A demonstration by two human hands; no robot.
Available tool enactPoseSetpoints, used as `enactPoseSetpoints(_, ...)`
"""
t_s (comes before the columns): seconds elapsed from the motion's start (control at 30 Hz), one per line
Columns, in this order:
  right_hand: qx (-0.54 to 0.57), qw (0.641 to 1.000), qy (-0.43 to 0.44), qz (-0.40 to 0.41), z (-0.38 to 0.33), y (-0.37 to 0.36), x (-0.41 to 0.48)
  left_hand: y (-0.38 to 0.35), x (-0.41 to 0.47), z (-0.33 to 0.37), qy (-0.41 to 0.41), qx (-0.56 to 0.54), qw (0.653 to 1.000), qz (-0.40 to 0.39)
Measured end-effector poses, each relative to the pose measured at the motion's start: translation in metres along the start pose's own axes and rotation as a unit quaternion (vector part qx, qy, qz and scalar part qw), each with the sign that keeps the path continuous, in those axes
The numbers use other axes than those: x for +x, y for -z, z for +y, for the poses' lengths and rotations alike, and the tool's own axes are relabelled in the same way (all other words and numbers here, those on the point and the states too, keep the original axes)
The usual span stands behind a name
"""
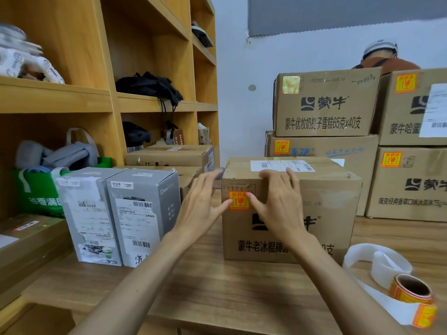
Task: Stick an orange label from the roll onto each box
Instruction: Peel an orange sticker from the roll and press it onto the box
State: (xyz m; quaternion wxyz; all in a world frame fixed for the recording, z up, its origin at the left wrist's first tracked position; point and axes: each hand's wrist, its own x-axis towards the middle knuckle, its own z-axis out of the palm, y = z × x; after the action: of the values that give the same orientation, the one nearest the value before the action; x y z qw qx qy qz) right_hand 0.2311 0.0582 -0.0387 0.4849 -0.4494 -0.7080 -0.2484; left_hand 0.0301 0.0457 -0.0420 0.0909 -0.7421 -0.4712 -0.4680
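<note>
both thumbs press the label (pixel 239 200) flat on the box (pixel 290 213) front, to bond it; left hand (pixel 202 201) and right hand (pixel 278 201) open, grasping nothing. roll (pixel 411 292) lies on table (pixel 217 286), right.

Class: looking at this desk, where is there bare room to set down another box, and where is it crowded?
Bare wood lies in front of the labelled box, between the grey cartons and the label roll. Behind, the stacked boxes crowd the back, and both hands occupy the box front.
</note>
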Motion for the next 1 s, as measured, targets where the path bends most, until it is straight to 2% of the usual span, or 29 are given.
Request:
enactPoseSetpoints(0.1, -0.025, 0.998, 0.01, -0.062, 0.011, 0.003, 0.005, 0.003, 0.011, 0.001, 0.03, -0.043, 0.995, -0.082)
enactPoseSetpoints(0.2, -0.045, 0.993, 0.012, -0.104, 0.02, 0.001, 0.005, 0.004, 0.019, -0.003, 0.059, -0.072, 0.987, -0.129)
enactPoseSetpoints(0.57, -0.043, 0.998, 0.001, -0.047, 0.022, -0.008, 0.004, -0.004, 0.021, -0.003, 0.083, -0.159, 0.981, -0.07)
enactPoseSetpoints(0.8, -0.055, 0.996, 0.027, -0.062, 0.026, -0.007, 0.001, 0.001, 0.012, -0.008, 0.066, -0.122, 0.982, -0.128)
enactPoseSetpoints(1.0, -0.061, 0.996, 0.023, -0.057, 0.022, -0.006, 0.001, 0.002, 0.012, -0.008, 0.058, -0.097, 0.985, -0.127)
